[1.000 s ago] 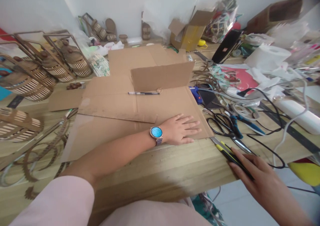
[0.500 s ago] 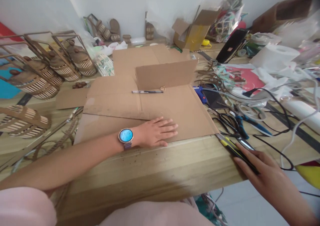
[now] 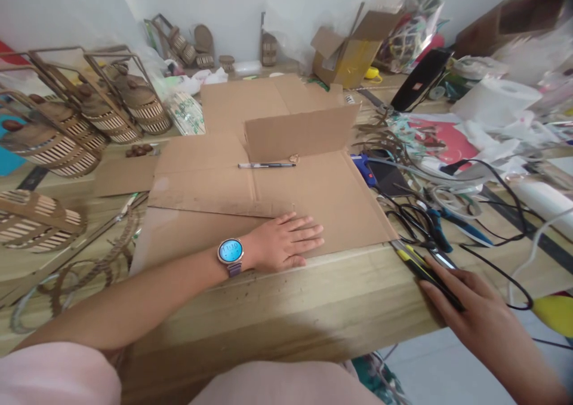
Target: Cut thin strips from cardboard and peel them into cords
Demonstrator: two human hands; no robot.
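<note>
My left hand [image 3: 284, 242] lies flat with fingers stretched on the near edge of a brown cardboard sheet [image 3: 322, 202]. A watch [image 3: 231, 250] is on that wrist. At the right, my right hand [image 3: 474, 309] grips a yellow and black utility knife [image 3: 425, 272]; its blade end is by the sheet's near right corner. A pen [image 3: 267, 165] rests on the cardboard, in front of an upright cardboard flap [image 3: 302, 133]. Black-handled scissors [image 3: 409, 223] lie just beyond the knife, partly hidden.
Several woven bamboo lanterns [image 3: 145, 107] crowd the left. Blue-handled pliers [image 3: 447, 226], a blue glue gun [image 3: 364, 169] and loose cables lie right of the cardboard. Behind stand an open carton [image 3: 342, 65], a black speaker [image 3: 421, 80] and a white paper roll [image 3: 496, 101].
The view has shifted slightly, so most things sit a little differently in the picture. Both hands keep their places: the left flat on the cardboard, the right holding the utility knife.
</note>
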